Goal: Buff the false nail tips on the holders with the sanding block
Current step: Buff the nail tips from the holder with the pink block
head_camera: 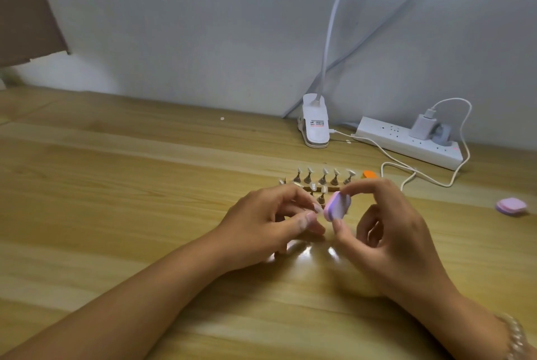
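The right hand point(386, 232) pinches the sanding block point(337, 208) between thumb and forefinger, raised just in front of the nail tips point(323, 177), which stand on their holders point(322, 198) in rows on the table point(145, 185). The left hand point(261, 223) has its thumb and forefinger drawn together at the block's edge; whether they hold a tip cannot be told. No tip shows a visibly buffed finish, so the rows are probably mostly undone.
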